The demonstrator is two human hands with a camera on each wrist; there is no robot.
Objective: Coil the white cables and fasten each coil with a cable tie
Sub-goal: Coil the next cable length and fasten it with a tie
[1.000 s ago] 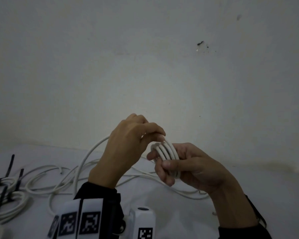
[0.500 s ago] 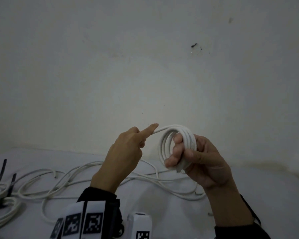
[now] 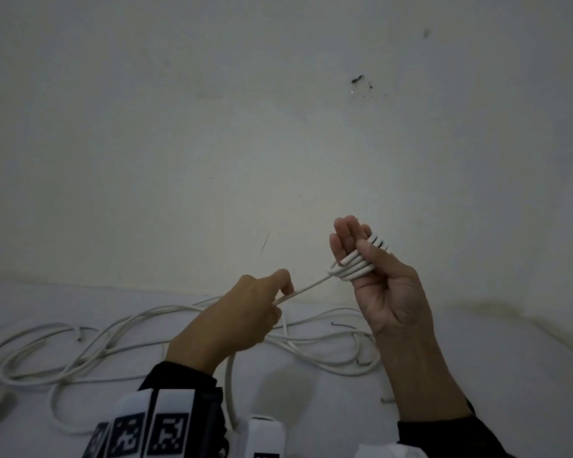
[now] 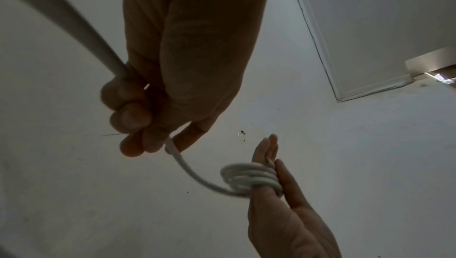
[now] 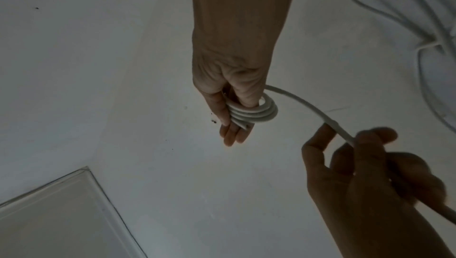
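The thin white round cable [image 3: 353, 269] is wound in several turns around the straight fingers of my right hand [image 3: 391, 292], with the thumb pressing the turns against them. One strand runs taut, down-left, to my left hand [image 3: 242, 319], which pinches it between thumb and curled fingers. Loose white cable loops [image 3: 119, 338] lie on the white surface [image 3: 477, 375] below.

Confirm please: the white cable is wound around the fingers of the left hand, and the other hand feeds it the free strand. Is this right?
Not quite. The coil is wound around the straight fingers of the right hand, with the thumb pressing on it, as the head view shows. The left hand pinches the free strand and feeds it. The rest is correct.
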